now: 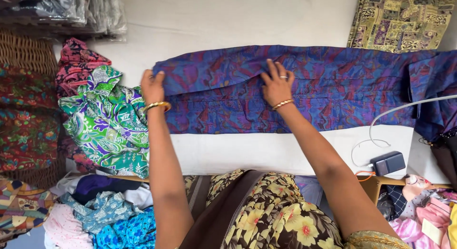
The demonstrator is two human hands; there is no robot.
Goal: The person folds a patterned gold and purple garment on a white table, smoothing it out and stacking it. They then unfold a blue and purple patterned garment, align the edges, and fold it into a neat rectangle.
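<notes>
A long blue and purple patterned garment [333, 87] lies folded lengthwise across a white table [266, 151]. My left hand [152, 86] pinches the garment's left end, fingers closed on the fabric edge. Near the garment's middle, my right hand [276, 83] lies flat on the cloth with fingers spread, pressing it down. Both wrists carry gold bangles.
A green and purple printed cloth [107, 123] and a pink one [76, 63] are heaped at the table's left. A wicker basket [26, 54] stands far left. A small dark box with a white cable [388, 162] sits front right. A yellow patterned cloth [400, 18] lies back right.
</notes>
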